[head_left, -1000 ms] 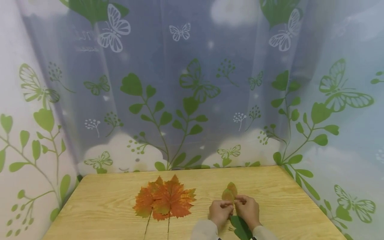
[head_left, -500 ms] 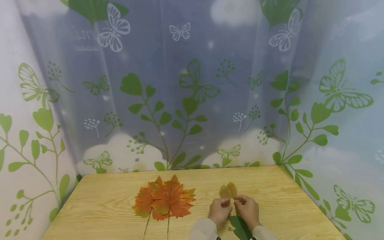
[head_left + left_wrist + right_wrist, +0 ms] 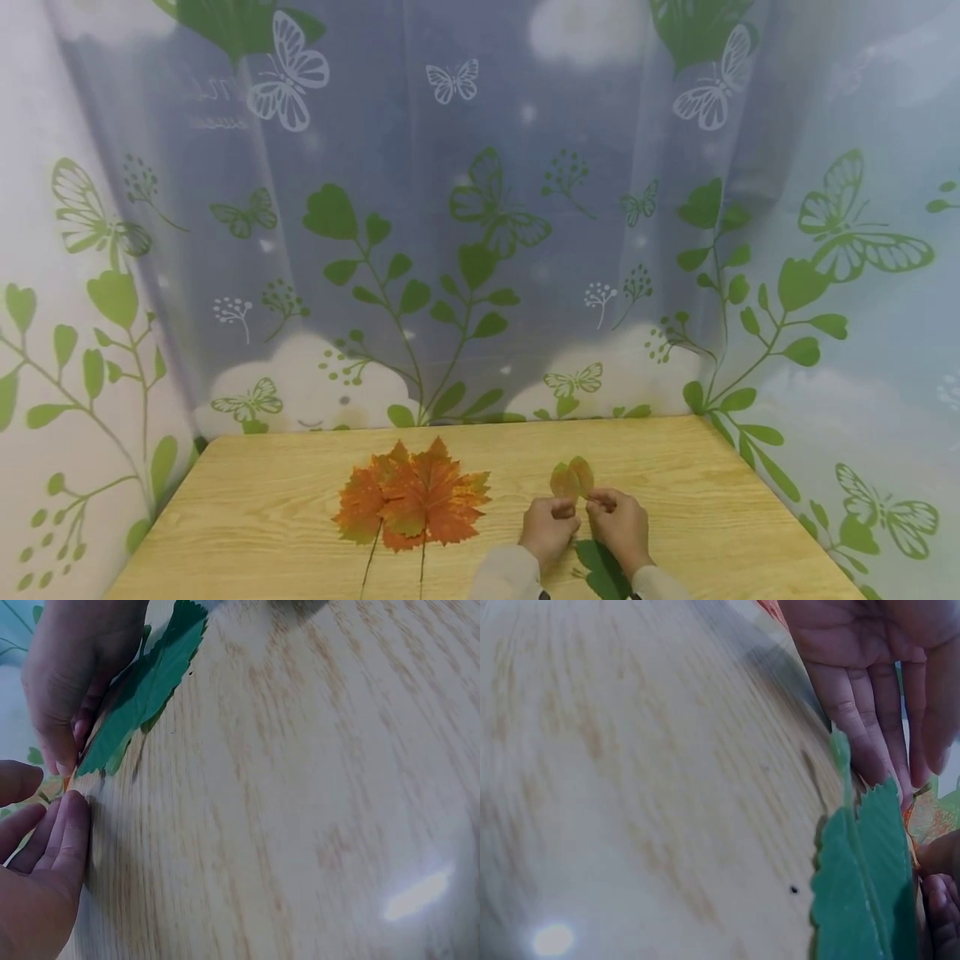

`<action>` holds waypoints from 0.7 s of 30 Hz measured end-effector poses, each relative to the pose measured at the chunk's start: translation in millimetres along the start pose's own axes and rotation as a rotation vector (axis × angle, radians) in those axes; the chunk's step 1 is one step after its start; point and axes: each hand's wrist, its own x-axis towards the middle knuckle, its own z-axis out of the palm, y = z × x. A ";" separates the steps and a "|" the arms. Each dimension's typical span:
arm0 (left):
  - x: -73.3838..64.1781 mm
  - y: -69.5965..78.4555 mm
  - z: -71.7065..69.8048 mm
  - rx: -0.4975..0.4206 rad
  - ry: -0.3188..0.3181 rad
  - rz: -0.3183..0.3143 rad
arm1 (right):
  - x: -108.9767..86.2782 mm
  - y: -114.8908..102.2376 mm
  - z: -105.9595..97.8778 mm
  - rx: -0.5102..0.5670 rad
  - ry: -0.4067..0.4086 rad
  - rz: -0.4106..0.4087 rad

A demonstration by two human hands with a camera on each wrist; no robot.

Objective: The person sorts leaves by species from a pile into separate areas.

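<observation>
Two small yellow-green leaves tinged with orange (image 3: 572, 478) stand up just beyond my hands, side by side in the head view. My left hand (image 3: 549, 530) pinches near the base of the left leaf; in the right wrist view its fingers (image 3: 866, 712) are long and fairly straight, the thumb close to a short stem. My right hand (image 3: 621, 528) pinches the base of the right leaf, and an orange stem shows by its fingertips. A green serrated leaf (image 3: 602, 570) lies below and between the hands, partly under the right one. The exact grip points are hidden.
Orange-red maple leaves (image 3: 420, 500) with thin dark stems lie overlapping on the left part of the wooden table (image 3: 247, 517). A curtain (image 3: 480, 250) printed with butterflies and plants hangs behind the table and along both sides.
The left small leaf has swung out to the left, from overlapping the other to standing beside it. My left hand shifted slightly; the right hand and the maple leaves stay put.
</observation>
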 end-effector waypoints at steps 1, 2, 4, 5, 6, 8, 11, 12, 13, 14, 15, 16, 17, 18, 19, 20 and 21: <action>0.3 -0.8 -1.0 0.004 0.005 0.000 | 0.4 0.0 0.8 0.003 -0.004 -0.004; 1.0 -1.4 -2.0 0.009 0.011 0.000 | 0.9 0.0 1.1 0.018 -0.014 -0.004; 2.3 -1.5 -5.5 0.035 0.018 -0.001 | 2.6 0.4 1.2 0.053 -0.043 0.003; 3.2 -1.5 -7.7 0.052 0.020 -0.002 | 3.3 0.0 0.4 0.082 -0.065 0.012; 4.1 -0.4 -10.6 0.063 0.019 -0.003 | 3.9 -0.9 -1.0 0.115 -0.091 0.029; 6.3 1.5 -17.3 0.090 0.015 0.003 | 5.5 -2.8 -5.3 0.182 -0.141 0.055; 10.3 2.9 -27.8 0.112 -0.017 0.016 | 7.2 -4.1 -13.7 0.204 -0.178 0.037; 11.6 3.5 -31.7 0.111 -0.039 0.014 | 7.5 -3.7 -17.0 0.197 -0.182 0.022; 12.8 3.6 -35.7 0.115 -0.059 0.014 | 7.7 -2.6 -20.3 0.183 -0.184 0.000; 13.8 3.4 -39.9 0.112 -0.084 0.014 | 7.9 -1.5 -23.6 0.168 -0.187 -0.019; 14.6 3.1 -44.6 0.114 -0.112 0.017 | 8.0 0.2 -26.9 0.150 -0.187 -0.037; 15.0 3.0 -50.1 0.115 -0.145 0.019 | 8.2 2.0 -30.0 0.142 -0.191 -0.048; 14.9 3.0 -55.9 0.113 -0.180 0.022 | 8.6 4.2 -32.9 0.138 -0.197 -0.052; 14.3 2.6 -62.1 0.119 -0.213 0.026 | 9.0 6.4 -36.0 0.134 -0.204 -0.053; 13.4 1.6 -68.6 0.133 -0.244 0.045 | 9.3 8.7 -39.2 0.128 -0.211 -0.058; 12.2 0.3 -75.4 0.152 -0.281 0.062 | 9.5 10.9 -42.6 0.126 -0.219 -0.061; 10.5 -0.2 -82.7 0.174 -0.315 0.071 | 9.8 13.1 -46.0 0.123 -0.225 -0.058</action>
